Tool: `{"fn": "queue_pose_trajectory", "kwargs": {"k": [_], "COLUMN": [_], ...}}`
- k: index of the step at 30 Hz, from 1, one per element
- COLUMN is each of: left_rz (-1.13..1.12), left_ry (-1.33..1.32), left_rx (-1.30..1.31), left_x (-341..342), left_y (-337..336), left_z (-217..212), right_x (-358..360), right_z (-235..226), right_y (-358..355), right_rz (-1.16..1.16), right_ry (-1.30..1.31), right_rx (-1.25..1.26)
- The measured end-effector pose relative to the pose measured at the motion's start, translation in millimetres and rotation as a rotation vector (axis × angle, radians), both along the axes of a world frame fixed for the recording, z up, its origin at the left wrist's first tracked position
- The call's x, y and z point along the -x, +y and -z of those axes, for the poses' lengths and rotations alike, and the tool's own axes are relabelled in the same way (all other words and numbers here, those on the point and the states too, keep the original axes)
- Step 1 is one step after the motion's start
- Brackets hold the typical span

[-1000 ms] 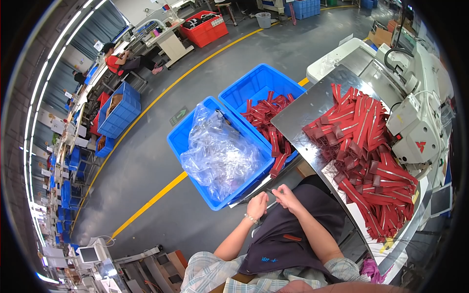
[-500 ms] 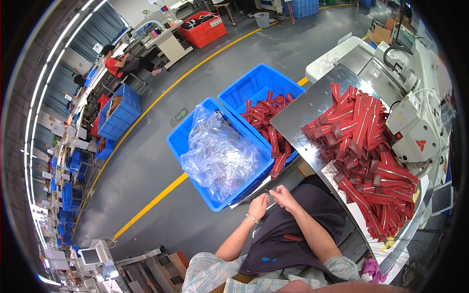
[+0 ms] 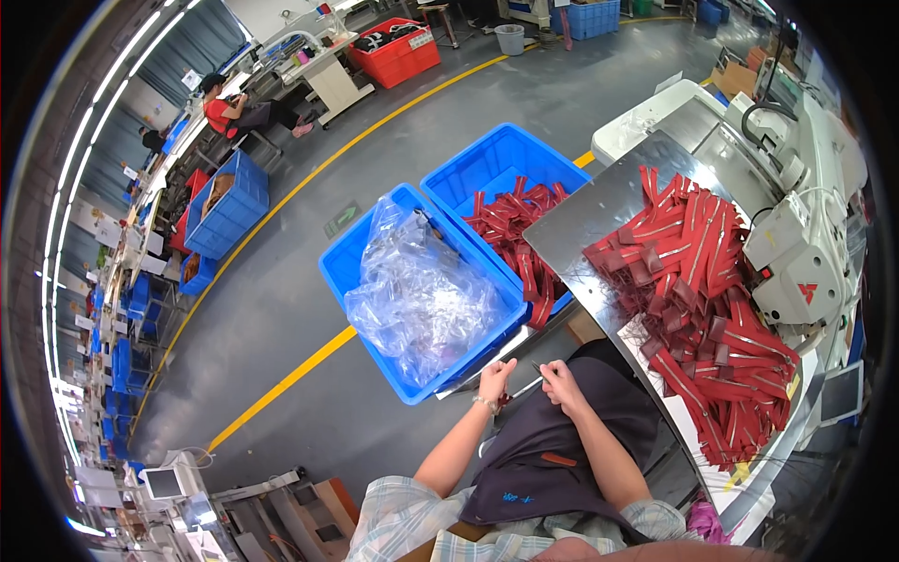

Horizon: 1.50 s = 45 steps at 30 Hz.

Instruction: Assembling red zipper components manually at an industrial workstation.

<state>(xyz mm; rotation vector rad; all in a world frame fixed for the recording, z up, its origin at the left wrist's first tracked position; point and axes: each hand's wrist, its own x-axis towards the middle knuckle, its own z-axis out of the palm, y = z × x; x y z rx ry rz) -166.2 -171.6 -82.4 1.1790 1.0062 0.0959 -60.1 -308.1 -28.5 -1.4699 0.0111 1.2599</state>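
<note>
My left hand [image 3: 495, 380] is closed above the apron on my lap. A bit of dark red material [image 3: 505, 400] shows just under it, but whether the fingers grip it is hard to make out. Close by on the right, my right hand [image 3: 562, 384] is closed around a small dark pointed tool [image 3: 537, 366], its tip toward the left hand. A gap separates the two hands. To the right, a heap of red zipper strips [image 3: 688, 281] covers the metal table [image 3: 585, 201]. More red zippers [image 3: 524, 215] lie in the far blue bin [image 3: 449, 173].
The nearer blue bin [image 3: 342, 272] holds crumpled clear plastic bags [image 3: 421, 300]. A white sewing machine [image 3: 796, 248] stands at the table's right. Far left, a person in red [image 3: 220, 112] sits at a bench near a blue crate [image 3: 228, 206]. A yellow line [image 3: 281, 389] crosses the floor.
My hands have drawn apart; the left moved slightly left, the right slightly down and right. The red material beneath the left hand and the pointed tool now show more clearly.
</note>
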Motion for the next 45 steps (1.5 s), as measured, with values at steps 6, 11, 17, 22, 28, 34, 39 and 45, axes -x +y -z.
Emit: {"fn": "queue_pose_trajectory", "kwargs": {"k": [6,11,17,22,28,34,39,45], "left_rz": [-0.148,-0.138,-0.488,-0.808,-0.730,-0.504,-0.403,-0.252], "left_ry": [-0.218,-0.290,-0.423,-0.351,-0.379,-0.568,-0.520,-0.425], "left_rx": [0.565,0.946,1.048,0.931,0.979,0.952,0.838,0.528], "left_x": [-41.7,-93.0,-128.8,-146.1,-130.1,-94.2,-75.4,-59.5], "left_y": [1.8,-12.3,-23.4,-23.8,-32.1,-39.6,-28.7,-8.2], "left_z": [39.1,30.3,28.2,30.9,30.7,30.5,23.5,15.5], "right_x": [-2.5,-13.7,-17.9,-15.9,-19.9,-22.7,-23.2,-26.2], "right_z": [-25.1,-35.6,-50.5,-57.6,-58.9,-51.9,-49.9,-37.9], "right_y": [-19.2,-38.9,-42.7,-40.0,-39.6,-35.8,-25.2,-15.6], "right_rz": [0.091,0.152,0.179,0.171,0.171,0.150,0.092,0.089], "right_ry": [0.014,0.010,0.004,-0.005,-0.039,-0.075,-0.190,-0.296], "right_rx": [-0.051,-0.081,-0.141,-0.162,-0.158,-0.127,-0.099,-0.092]}}
